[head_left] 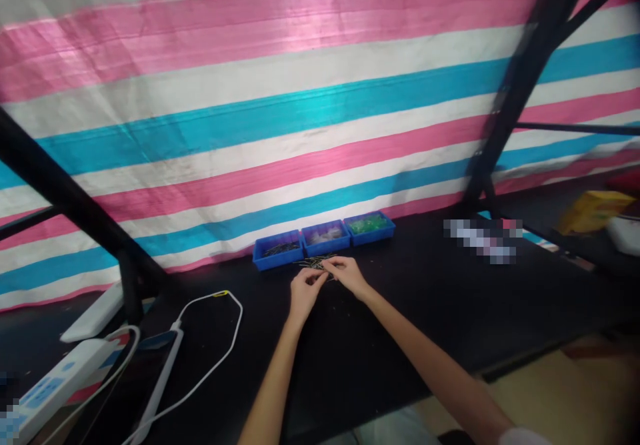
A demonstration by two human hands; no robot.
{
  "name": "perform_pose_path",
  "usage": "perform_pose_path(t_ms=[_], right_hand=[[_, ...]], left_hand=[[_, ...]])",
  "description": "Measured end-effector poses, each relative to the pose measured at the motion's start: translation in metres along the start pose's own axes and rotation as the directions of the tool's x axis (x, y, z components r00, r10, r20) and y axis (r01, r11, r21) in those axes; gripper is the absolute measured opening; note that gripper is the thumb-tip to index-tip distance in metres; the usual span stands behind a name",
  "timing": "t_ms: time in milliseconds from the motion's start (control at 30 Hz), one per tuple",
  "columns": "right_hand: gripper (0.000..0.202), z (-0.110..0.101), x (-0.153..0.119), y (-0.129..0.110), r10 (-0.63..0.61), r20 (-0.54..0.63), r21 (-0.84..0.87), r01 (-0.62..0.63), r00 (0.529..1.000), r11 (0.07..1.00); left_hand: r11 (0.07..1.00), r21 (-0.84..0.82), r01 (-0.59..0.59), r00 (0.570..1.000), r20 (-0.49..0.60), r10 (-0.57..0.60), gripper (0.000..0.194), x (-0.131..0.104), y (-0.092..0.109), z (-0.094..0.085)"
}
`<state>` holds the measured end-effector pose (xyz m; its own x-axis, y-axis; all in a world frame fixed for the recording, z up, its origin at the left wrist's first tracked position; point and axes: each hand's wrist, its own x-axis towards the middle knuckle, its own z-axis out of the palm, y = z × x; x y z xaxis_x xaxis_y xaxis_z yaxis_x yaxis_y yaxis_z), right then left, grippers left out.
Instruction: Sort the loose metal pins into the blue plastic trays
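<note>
My left hand [306, 289] and my right hand [349, 274] meet fingertip to fingertip over the black table [400, 311]. Both are closed in a pinch, and whatever lies between the fingers is too small to name. Just beyond and beneath them spreads a loose pile of thin, dark, stick-like pieces [311, 263]. Behind the pile, side by side, stand a blue tray [280, 260] of dark thin pieces, a blue tray [327, 243] of clear or whitish pieces, and a blue tray [373, 235] of green pieces.
At the left lie a white power strip [55, 378], a tablet-like device [135, 385] and a white cable [220, 365]. Black metal posts [515, 98] rise before a striped sheet [300, 131]. A yellow box [595, 210] stands far right.
</note>
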<state>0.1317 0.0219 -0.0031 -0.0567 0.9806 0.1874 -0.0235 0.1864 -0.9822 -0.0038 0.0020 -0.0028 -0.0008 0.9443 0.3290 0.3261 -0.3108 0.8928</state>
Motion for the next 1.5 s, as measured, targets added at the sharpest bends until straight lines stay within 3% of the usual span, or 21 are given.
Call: perform_pose_path(t_ms=[200, 367, 567, 800, 1000, 1133, 1500], right_hand=[[0.033, 0.002, 0.002, 0.002, -0.032, -0.003, 0.058, 0.032, 0.999, 0.998], [0.03, -0.001, 0.003, 0.002, -0.042, -0.086, 0.061, 0.048, 0.995, 0.997], [0.032, 0.0, 0.002, 0.008, -0.088, -0.015, -0.074, 0.087, 0.996, 0.993], [0.02, 0.002, -0.002, 0.015, -0.166, 0.087, -0.284, 0.184, 0.982, 0.941], [0.02, 0.0, -0.004, 0.014, -0.186, 0.065, -0.327, 0.197, 0.98, 0.924], [0.024, 0.0, -0.001, 0.01, -0.184, 0.034, -0.251, 0.187, 0.982, 0.95], [0.03, 0.001, 0.004, 0.004, -0.011, -0.071, 0.059, 0.015, 0.997, 0.998]], left_hand=[[0.997, -0.045, 0.066, 0.998, 0.005, -0.066, 0.029, 0.003, -0.002, 0.0], [0.956, -0.181, 0.23, 0.968, -0.058, -0.243, 0.038, 0.005, 0.007, -0.004], [0.91, -0.275, 0.31, 0.93, -0.108, -0.35, 0.044, 0.006, 0.014, -0.004], [0.933, -0.25, 0.259, 0.954, -0.084, -0.287, 0.036, 0.005, 0.008, -0.001], [0.929, -0.261, 0.263, 0.949, -0.104, -0.298, 0.038, 0.004, 0.011, 0.001], [0.915, -0.283, 0.289, 0.927, -0.156, -0.341, 0.041, 0.005, 0.014, -0.002], [0.95, -0.235, 0.205, 0.969, -0.085, -0.23, 0.035, 0.005, 0.006, -0.001]])
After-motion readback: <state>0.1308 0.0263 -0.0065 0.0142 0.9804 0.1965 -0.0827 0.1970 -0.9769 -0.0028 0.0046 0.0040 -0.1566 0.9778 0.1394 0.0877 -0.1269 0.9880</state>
